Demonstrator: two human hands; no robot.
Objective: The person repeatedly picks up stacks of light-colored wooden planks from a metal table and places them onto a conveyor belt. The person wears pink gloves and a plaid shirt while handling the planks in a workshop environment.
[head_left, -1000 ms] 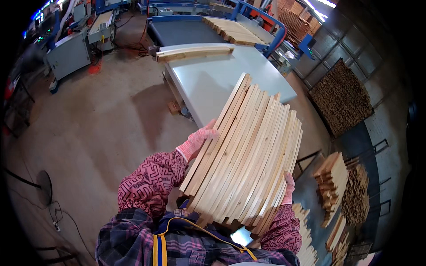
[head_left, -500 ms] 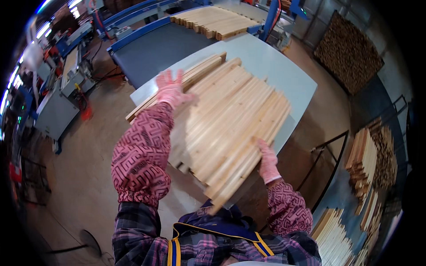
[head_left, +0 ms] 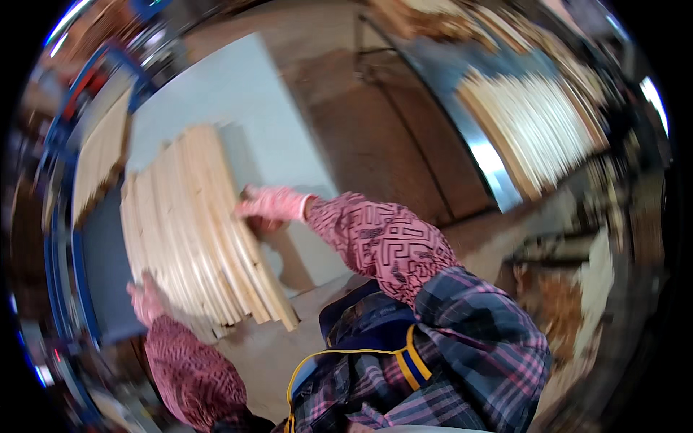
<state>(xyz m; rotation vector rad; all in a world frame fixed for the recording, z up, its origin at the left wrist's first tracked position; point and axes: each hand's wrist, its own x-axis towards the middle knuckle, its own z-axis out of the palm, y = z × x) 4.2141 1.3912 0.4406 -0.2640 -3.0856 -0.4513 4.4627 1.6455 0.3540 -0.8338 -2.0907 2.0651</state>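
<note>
Pale wooden strips (head_left: 184,216) lie side by side in a tight row over the light grey tabletop (head_left: 238,86), their ends uneven. My left hand (head_left: 148,299), in a pink glove, is closed against the row's left edge near its front end. On the opposite side my right hand (head_left: 274,206), gloved too, has its fingers bent around the outer strip. The row sits between both hands. Blur hides the exact place of some fingertips, and I cannot tell whether the strips are raised off the tabletop.
Left of the tabletop is a blue-framed machine with a dark belt (head_left: 108,289) and another row of strips (head_left: 101,159). At the right, a metal-edged table (head_left: 491,169) carries stacked strips (head_left: 534,133). Brown floor (head_left: 361,137) lies between the tables.
The view has swung to the right, bringing the side table closer in. My left hand, spread before, now grips the row's left edge; my right hand has shifted along the opposite side.
</note>
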